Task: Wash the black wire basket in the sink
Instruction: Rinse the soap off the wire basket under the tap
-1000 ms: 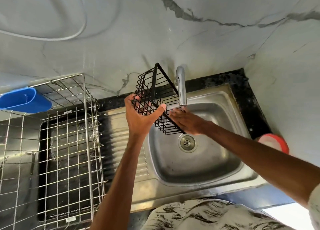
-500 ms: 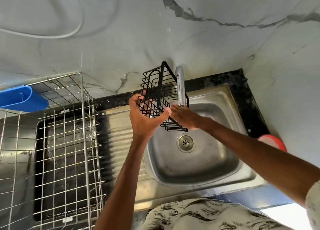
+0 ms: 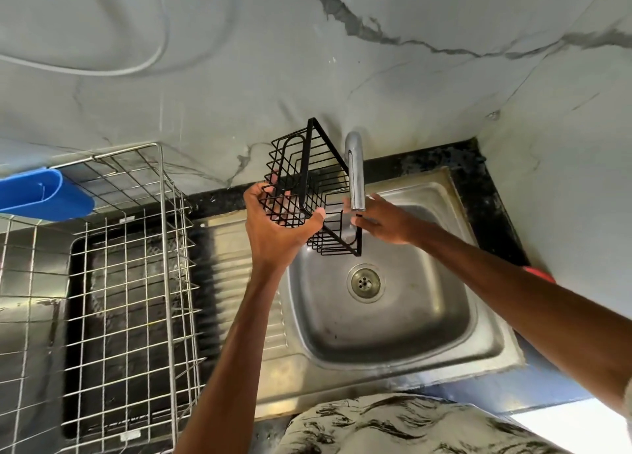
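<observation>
The black wire basket (image 3: 309,183) hangs tilted over the steel sink (image 3: 455,334), right beside the chrome tap (image 3: 355,176). My left hand (image 3: 273,231) grips the basket's left end from below, fingers curled through the wires. On the basket's right side lies my right hand (image 3: 383,221), just under the tap's spout, with its fingers touching the wires. I see no clear stream of water. The drain (image 3: 364,282) sits in the bowl below the basket.
A large silver wire dish rack (image 3: 136,282) stands on the left over the draining board. A blue plastic holder (image 3: 41,193) hangs on its back edge. A red-rimmed object (image 3: 540,274) peeks out behind my right forearm. Marble walls close off the back and right.
Both hands have lifted the basket and turned it more upright, closer beside the tap. My right hand has risen to just below the spout.
</observation>
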